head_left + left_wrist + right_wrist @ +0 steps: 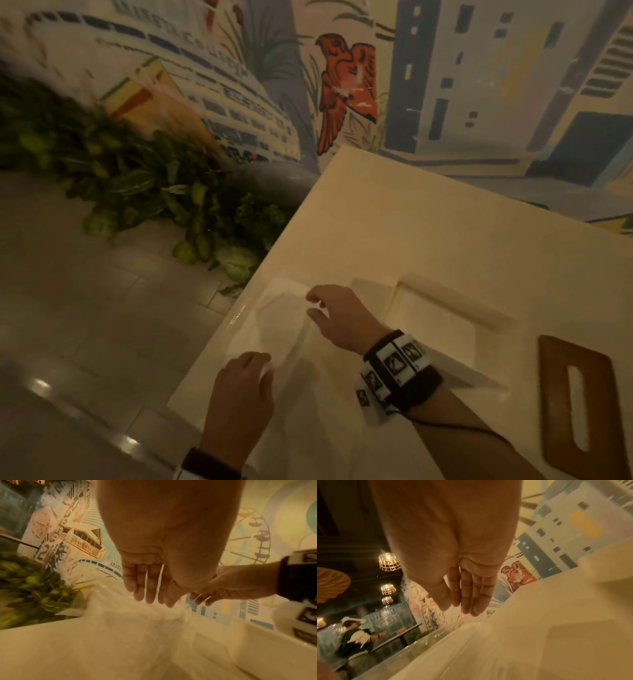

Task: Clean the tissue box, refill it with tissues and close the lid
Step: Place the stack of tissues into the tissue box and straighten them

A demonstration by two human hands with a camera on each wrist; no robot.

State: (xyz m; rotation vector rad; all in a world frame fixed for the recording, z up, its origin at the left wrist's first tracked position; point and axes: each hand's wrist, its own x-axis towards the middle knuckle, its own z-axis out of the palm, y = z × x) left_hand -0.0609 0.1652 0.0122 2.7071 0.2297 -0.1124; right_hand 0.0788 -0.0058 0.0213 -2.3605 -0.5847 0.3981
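A flimsy white translucent sheet (281,329), tissue or wrapper, lies at the left edge of the cream table (411,222). My left hand (265,363) touches its near corner; in the left wrist view its fingers (150,596) point straight down onto the sheet (137,622). My right hand (313,305) hovers over the far side, fingers straight in the right wrist view (467,607), tips at the sheet (471,649). A shallow cream square box (455,301) stands open just right of that hand. The brown wooden lid (555,404) with a slot lies flat at the right.
Green plants (137,185) line the tiled floor (85,308) left of the table, under a painted mural wall (346,92). The table's left edge runs diagonally close to both hands. A person (354,638) sits at another table in the distance.
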